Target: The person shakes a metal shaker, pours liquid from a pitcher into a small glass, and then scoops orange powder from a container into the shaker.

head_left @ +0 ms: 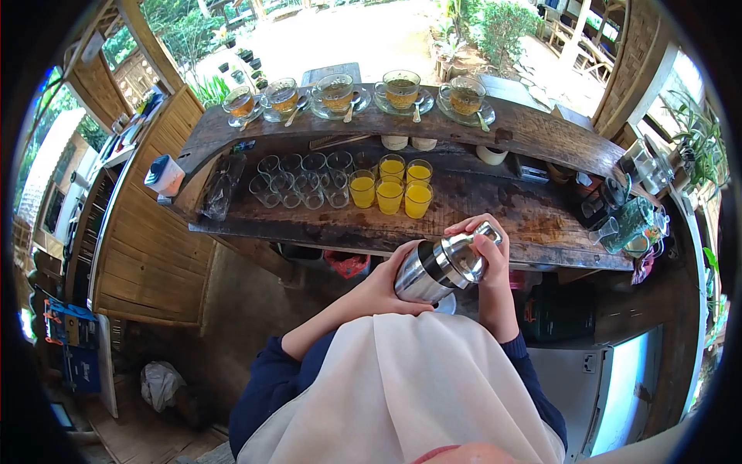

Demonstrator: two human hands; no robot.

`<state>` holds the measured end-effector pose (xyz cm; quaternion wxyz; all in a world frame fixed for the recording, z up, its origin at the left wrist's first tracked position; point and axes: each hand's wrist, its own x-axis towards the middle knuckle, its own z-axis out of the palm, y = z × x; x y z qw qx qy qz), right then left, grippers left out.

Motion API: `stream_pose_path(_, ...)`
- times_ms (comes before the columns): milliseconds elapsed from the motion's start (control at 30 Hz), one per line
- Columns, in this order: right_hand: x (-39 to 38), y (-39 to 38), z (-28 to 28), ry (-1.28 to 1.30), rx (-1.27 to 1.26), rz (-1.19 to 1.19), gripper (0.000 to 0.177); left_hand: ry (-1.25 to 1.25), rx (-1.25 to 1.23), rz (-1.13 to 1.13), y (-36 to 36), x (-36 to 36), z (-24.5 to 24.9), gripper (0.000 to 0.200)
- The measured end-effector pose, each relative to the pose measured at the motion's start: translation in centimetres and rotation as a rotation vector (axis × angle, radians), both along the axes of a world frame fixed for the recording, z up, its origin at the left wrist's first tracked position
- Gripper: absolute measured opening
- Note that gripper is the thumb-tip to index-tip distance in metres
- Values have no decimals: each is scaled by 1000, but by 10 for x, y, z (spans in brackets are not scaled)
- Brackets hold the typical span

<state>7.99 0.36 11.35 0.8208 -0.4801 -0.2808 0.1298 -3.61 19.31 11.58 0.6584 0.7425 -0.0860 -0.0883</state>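
Note:
A metal cocktail shaker (pixel 434 272) is tilted in front of my chest, its capped end pointing up and to the right. My left hand (pixel 393 280) wraps round the shaker's body from the left. At the capped end, my right hand (pixel 489 249) has its fingers closed round the top. Beyond the shaker, several glasses of orange drink (pixel 389 195) stand grouped on the wooden counter. Several upright clear glasses (pixel 313 185) sit to their left.
A raised wooden shelf (pixel 533 143) runs along the counter's far side. Several glass cups of amber drink (pixel 337 93) stand on it, on saucers with spoons. A green patterned container (pixel 635 224) and glass jars (pixel 648 166) crowd the right end. A plastic bag (pixel 224 185) lies at left.

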Motion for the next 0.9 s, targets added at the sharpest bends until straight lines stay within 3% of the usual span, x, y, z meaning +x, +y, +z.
stream_pose_path(267, 4, -4, 3, -76, -39, -69, 25, -235, -15, 48, 5, -3, -3, 105)
stream_pose_path(600, 11, -11, -13, -102, -151, -164, 22, -290, 31, 117, 15, -9, -24, 111)
stream_pose_path(700, 14, -4, -27, -106, -178, -204, 17, -386, -51, 301, 16, -2, -47, 109)
stream_pose_path(767, 18, 0, -41, -123, -201, -266, 14, -565, 412, 459, 28, 10, -66, 109)
stream_pose_path(867, 17, 8, -52, -126, -248, -332, 16, -462, 530, 510, 44, 20, -91, 106)
stream_pose_path(900, 19, 11, -60, -151, -229, -348, 17, -493, 468, 541, 49, 20, -97, 100)
